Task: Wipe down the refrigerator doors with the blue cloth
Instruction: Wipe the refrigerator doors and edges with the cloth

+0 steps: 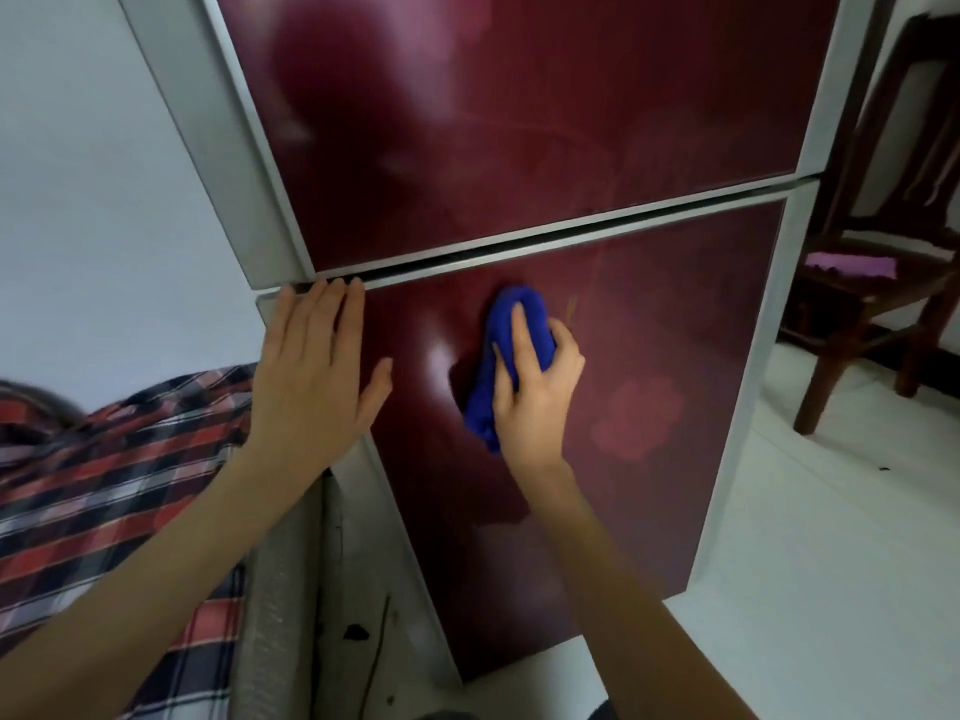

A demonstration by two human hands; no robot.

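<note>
Pressing on the lower door [649,407] near its top edge, the blue cloth [501,330] is gripped by the right hand [535,387], fingers curled round it. Its long axis runs up the door, in line with the forearm. The left hand [317,366] is laid flat, fingers straight, at the top left corner. Unwiped surface is judged to lie rightward and below.

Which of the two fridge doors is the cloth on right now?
The lower door, below the gap: the right hand presses the blue cloth against it. The upper door bears none.
</note>
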